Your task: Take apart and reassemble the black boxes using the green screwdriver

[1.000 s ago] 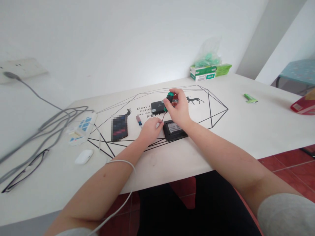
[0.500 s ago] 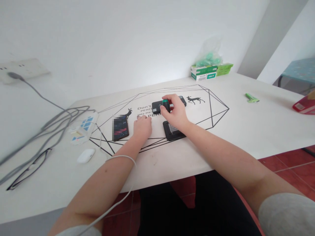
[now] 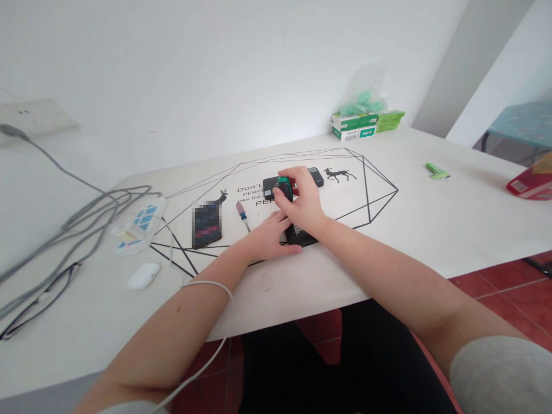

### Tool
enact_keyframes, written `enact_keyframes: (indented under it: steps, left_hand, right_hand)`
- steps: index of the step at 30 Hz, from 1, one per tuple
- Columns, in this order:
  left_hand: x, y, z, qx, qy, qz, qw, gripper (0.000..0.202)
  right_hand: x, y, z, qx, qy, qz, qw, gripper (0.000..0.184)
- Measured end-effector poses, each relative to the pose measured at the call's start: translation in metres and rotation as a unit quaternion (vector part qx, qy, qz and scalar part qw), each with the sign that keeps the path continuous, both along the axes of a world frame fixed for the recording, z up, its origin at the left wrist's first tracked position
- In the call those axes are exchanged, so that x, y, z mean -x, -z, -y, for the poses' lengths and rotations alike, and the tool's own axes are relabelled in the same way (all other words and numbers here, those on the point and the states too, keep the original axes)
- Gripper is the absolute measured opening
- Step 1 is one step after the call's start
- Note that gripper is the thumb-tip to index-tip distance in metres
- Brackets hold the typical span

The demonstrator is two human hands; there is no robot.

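My right hand (image 3: 304, 198) is closed around the green-and-black handle (image 3: 285, 188) of what looks like a screwdriver, held upright. Its lower end is hidden behind my hands. Beneath it lies a flat black device (image 3: 307, 238) with a pale inner part, mostly covered by my hands. My left hand (image 3: 271, 236) grips the device's left end, thumb along the near side and fingers on the far side. A small screwdriver (image 3: 241, 211) with a blue and reddish handle lies left of the device. Behind my right hand is a black oblong box (image 3: 316, 177) with labels.
A phone (image 3: 207, 224) lies to the left, with a white earbud case (image 3: 144, 275), a clear plastic case (image 3: 140, 227), glasses (image 3: 41, 302) and grey cables nearby. Green-and-white boxes (image 3: 354, 126) stand against the wall. A green wrapper (image 3: 437, 171) and red package (image 3: 532, 183) are right.
My left hand has moved right from the small screwdriver, now uncovered, to the black device. My right hand still holds the green-and-black tool, now slightly lower. The view has shifted a little.
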State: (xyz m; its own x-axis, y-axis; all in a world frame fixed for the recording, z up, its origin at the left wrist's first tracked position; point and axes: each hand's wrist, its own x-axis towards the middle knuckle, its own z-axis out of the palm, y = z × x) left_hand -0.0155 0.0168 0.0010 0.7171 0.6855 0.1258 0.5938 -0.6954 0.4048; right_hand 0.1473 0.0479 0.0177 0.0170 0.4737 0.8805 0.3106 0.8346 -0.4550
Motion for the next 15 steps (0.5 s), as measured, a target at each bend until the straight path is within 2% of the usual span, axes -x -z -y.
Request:
enact_keyframes:
  steps: [10, 15]
  left_hand:
    - [-0.0044, 0.0022, -0.0017, -0.025, -0.028, 0.012, 0.999, 0.079]
    - [-0.0040, 0.0041, -0.0030, -0.046, -0.050, 0.016, 0.998, 0.074]
  right_hand:
    - [0.0008, 0.0004, 0.0024, -0.013, -0.021, 0.007, 1.000, 0.025]
    - [-0.0031, -0.0003, -0.0046, -0.013, 0.006, -0.017, 1.000, 0.025]
